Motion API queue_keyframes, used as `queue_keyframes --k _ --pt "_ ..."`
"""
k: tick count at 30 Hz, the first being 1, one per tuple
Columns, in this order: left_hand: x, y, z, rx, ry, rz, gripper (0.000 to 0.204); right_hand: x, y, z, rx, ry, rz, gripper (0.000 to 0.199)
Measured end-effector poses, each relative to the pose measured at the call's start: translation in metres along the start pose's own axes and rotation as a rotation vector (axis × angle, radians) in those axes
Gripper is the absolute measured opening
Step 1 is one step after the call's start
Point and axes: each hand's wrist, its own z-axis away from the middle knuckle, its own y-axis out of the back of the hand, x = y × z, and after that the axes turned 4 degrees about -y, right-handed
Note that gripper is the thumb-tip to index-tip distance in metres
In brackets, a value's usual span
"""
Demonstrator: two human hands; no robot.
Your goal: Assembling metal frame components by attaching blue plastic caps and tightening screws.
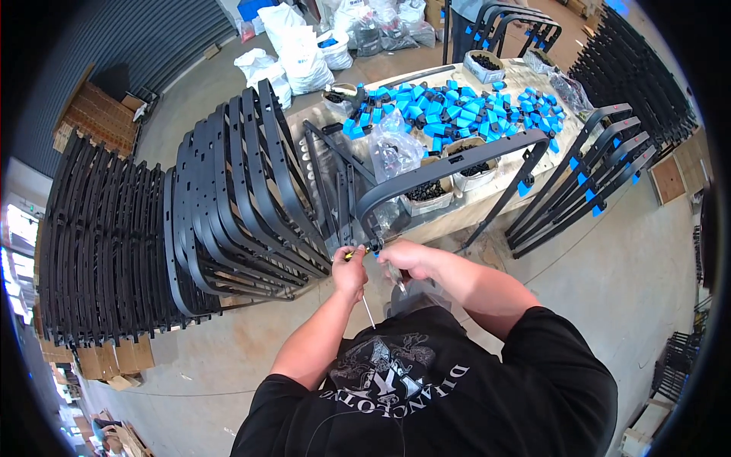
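A dark grey bent metal frame [449,164] arches from the worktable down to my hands. My left hand [350,270] grips a screwdriver [368,311] with a yellow handle end by the frame's lower end; its thin shaft points down toward my chest. My right hand [403,259] is closed at the same frame end, pinching a small part I cannot make out, above a clear plastic bag [422,293].
A worktable [457,217] holds many blue plastic caps [449,107], boxes of black small parts [430,194] and plastic bags. Stacked black frames [228,198] stand to my left, finished frames with blue caps [586,190] lean on the right, white sacks [301,49] lie behind.
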Motion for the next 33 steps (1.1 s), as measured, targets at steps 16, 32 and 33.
queue_keyframes --k 16,32,33 --pt "-0.020 0.004 -0.021 0.019 -0.126 0.001 0.021 0.016 -0.022 -0.015 0.284 0.096 0.649 0.033" --pt "-0.023 -0.002 -0.015 0.061 -0.177 -0.113 0.022 0.038 -0.005 -0.023 0.388 0.265 0.883 0.039" --pt "-0.014 -0.008 -0.007 0.049 -0.080 -0.076 0.022 0.050 -0.005 -0.028 0.396 0.256 0.871 0.039"
